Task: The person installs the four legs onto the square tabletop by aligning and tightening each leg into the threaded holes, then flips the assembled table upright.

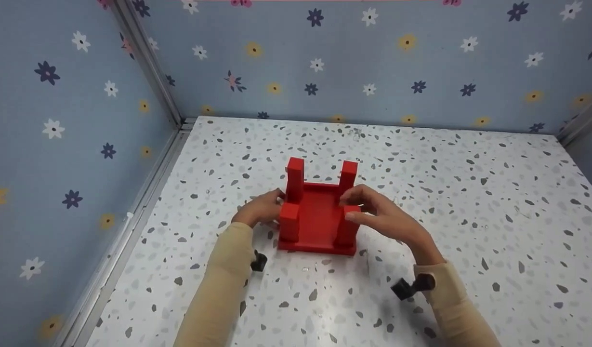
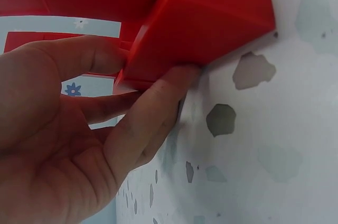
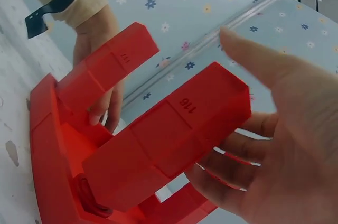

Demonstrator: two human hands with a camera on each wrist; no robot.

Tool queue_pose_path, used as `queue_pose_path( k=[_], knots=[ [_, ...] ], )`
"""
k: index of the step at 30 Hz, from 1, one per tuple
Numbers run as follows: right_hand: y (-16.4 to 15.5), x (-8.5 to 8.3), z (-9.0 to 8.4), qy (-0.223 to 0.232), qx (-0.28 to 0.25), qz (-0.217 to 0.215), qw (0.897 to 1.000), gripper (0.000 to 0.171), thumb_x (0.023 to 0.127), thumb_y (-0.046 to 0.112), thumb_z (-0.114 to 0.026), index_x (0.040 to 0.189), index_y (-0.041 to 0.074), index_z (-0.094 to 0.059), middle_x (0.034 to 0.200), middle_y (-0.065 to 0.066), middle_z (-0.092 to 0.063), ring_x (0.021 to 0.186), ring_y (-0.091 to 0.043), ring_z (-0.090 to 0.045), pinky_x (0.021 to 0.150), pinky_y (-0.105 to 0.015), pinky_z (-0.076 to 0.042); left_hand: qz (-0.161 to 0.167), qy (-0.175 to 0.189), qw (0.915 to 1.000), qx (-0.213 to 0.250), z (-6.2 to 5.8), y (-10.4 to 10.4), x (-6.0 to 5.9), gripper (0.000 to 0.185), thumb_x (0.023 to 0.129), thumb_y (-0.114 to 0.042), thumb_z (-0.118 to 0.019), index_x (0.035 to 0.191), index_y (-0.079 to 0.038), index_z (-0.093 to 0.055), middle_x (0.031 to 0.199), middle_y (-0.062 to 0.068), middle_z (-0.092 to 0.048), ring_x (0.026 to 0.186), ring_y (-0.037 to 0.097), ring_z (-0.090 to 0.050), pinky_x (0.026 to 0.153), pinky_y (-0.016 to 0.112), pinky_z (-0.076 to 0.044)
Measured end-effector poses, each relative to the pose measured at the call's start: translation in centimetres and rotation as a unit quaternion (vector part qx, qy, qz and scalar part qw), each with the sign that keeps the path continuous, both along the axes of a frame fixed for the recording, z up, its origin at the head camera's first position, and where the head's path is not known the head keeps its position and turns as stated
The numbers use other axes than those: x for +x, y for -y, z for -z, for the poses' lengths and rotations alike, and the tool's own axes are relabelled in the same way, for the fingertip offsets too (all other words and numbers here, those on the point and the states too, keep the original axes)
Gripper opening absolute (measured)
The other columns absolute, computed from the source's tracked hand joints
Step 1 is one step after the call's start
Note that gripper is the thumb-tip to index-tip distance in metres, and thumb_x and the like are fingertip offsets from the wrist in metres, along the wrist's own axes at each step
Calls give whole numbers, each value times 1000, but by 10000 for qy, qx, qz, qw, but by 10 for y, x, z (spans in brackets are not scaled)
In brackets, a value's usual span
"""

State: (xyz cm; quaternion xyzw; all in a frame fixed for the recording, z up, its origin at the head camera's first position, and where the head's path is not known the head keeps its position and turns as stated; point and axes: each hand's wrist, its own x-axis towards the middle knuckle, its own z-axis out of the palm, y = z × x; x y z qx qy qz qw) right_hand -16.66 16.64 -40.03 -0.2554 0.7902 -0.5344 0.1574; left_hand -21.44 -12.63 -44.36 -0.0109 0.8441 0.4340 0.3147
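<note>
A small red four-legged stool (image 1: pixel 319 219) lies upside down on the speckled tabletop, its blocky legs pointing up. My left hand (image 1: pixel 264 208) is at its left side. In the left wrist view, the thumb lies against the red side and the other fingers reach to its lower edge, so they grip that edge. Around the near right leg (image 3: pixel 174 129), marked 116, my right hand (image 1: pixel 380 214) is loosely curved. Its thumb stands off the leg in the right wrist view; whether the fingers behind touch it is hidden. Another leg (image 3: pixel 108 65) bears the number 117.
The white tabletop (image 1: pixel 469 202) has grey speckles. Blue flowered panels (image 1: pixel 344 58) stand behind and to the left, with a metal rail (image 1: pixel 127 226) along the left edge. A black wrist mount (image 1: pixel 411 285) sits on the right sleeve.
</note>
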Motion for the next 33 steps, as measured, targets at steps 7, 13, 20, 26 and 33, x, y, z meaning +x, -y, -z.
queue_pose_path(
  k=[7,13,20,26,33],
  knots=[
    [-10,-2,-4,137,-759,-1015,9918,35,96,11,-49,131,5,-54,131,-16,-56,122,-32,-51,100,-33,-44,32,-37,10000,-75,0,1,1,57,89,-22,-60,140,-11,-39,130,12,-50,95,23,-63,79,33,-56],
    [-10,-4,1,561,-764,-954,9909,34,95,11,-54,128,3,-53,128,-16,-54,118,-24,-52,98,-34,-46,87,-52,9999,-54,-1,0,2,55,89,-22,-59,139,-11,-39,129,12,-52,94,23,-64,80,34,-56],
    [-7,-4,5,776,-698,-363,9939,32,88,9,-66,114,2,-49,106,-11,-54,101,-24,-54,85,-33,-50,155,-134,9995,-231,-4,0,2,55,89,-24,-60,138,-11,-41,129,12,-53,96,22,-63,83,35,-54],
    [-2,-2,6,471,-332,17,9983,34,84,13,-72,106,5,-47,103,-11,-52,100,-28,-54,88,-39,-49,162,-212,9994,-238,-2,0,3,55,89,-25,-60,139,-11,-41,128,12,-53,96,23,-63,84,35,-54],
    [-3,-1,5,380,-372,-176,9984,35,87,17,-68,117,7,-51,118,-11,-54,111,-28,-54,96,-40,-47,170,-204,9995,-160,-2,1,3,54,88,-23,-60,138,-12,-41,127,12,-54,94,23,-64,84,36,-53]
  ],
)
